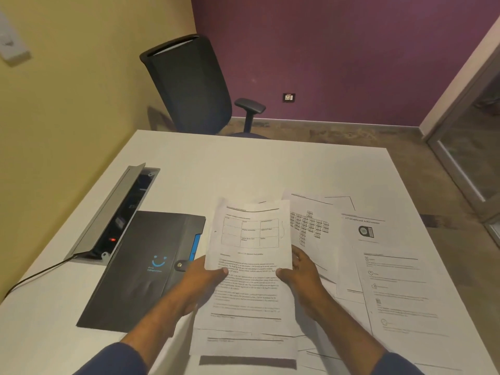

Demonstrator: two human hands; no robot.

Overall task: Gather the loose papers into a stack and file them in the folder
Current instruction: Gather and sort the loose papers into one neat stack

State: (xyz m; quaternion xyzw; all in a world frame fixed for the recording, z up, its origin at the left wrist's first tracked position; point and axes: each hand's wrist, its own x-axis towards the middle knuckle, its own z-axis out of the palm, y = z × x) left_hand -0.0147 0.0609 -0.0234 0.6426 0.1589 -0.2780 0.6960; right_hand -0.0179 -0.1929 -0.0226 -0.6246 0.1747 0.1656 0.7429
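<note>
1. Nearest the head camera are two dark blue sleeves (119, 358), and just past them the lower edge of a small stack of papers (251, 266), raised off the white bench (243, 163) so that it throws a shadow below.
2. The left hand (201, 276) grips the stack's left edge, thumb on top of the page and the rest tucked beneath; the right hand (303, 272) does the same on the right edge. Both are closed snugly on the paper, not spread.
3. The top sheet shows a table and blocks of text; at least one more sheet peeks out underneath.
4. I'd call the gathering only partly done. Loose sheets (389, 266) lie on the bench to the right, overlapping one another, one with a chart tucked just behind the held stack, and more edges show near the right forearm.
5. The dark folder (140, 269) lies flat on the bench to the left, just beside the left hand, its flap apparently snapped down. By my reading, nothing has been filed yet.
</note>
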